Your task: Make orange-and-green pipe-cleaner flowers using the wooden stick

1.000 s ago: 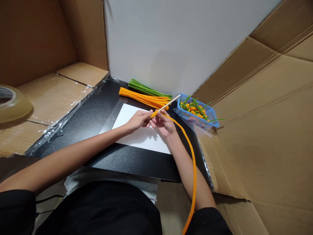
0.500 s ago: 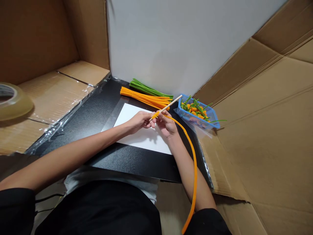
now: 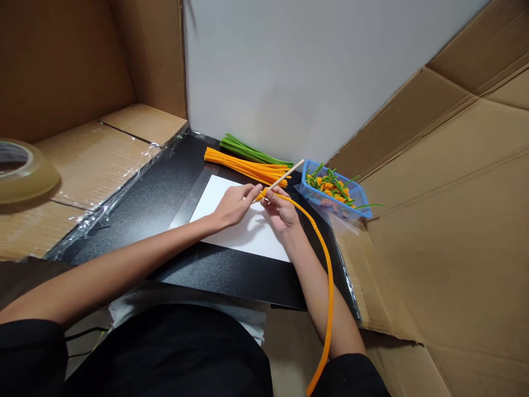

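A thin wooden stick slants up to the right between my two hands, above a white sheet of paper. Round its lower end an orange pipe cleaner is coiled, and the long loose tail arcs over my right forearm down to the sleeve. My left hand is closed on the coiled end, thumb on top. With thumb and fingers pinched, my right hand holds the pipe cleaner and stick just beside the coil. The fingertips partly hide the coil.
Behind the paper lie bundles of orange pipe cleaners and green pipe cleaners. A blue basket at right holds orange and green pieces. A tape roll sits on cardboard at left. Cardboard walls flank the black table.
My left hand has turned over slightly, its thumb now stretched along the coil. The stick has shifted a little down and left. My right hand has hardly moved.
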{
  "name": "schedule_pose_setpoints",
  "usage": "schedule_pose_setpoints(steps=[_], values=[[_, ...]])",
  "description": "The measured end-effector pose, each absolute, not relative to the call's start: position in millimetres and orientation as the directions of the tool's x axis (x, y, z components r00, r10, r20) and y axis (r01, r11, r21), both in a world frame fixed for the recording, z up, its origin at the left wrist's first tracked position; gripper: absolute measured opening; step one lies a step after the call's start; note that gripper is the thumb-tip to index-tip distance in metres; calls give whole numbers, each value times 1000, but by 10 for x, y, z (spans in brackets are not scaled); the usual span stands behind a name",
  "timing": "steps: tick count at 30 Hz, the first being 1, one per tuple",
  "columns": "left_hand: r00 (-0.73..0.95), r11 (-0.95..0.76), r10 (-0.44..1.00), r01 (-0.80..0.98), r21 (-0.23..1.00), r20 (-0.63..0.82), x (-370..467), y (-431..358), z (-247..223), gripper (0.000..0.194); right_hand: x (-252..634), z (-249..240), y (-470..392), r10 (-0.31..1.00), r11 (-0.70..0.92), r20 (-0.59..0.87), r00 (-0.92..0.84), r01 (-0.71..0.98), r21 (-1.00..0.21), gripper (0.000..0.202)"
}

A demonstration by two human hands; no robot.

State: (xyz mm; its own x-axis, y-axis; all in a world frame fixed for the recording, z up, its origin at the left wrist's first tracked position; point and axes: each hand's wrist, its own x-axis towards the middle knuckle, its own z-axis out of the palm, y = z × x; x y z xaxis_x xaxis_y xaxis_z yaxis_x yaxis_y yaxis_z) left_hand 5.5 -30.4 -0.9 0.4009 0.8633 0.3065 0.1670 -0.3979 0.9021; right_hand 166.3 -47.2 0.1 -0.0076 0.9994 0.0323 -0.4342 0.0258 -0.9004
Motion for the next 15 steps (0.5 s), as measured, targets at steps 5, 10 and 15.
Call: schedule_pose_setpoints(steps=[5,10,15], values=[[388,-811,539,480,335,747,6,-267,-114,28,1609,-53,-459,997,49,17,79,-434,-900,26],[343,-794,565,475,380,750,34,-244,-159,12,1536,-54,-504,997,18,-17,80,-418,-908,22],[257,-658,753,266,705,606,35,-239,-87,10,1567,-50,-502,993,22,-23,118,-371,-928,21]])
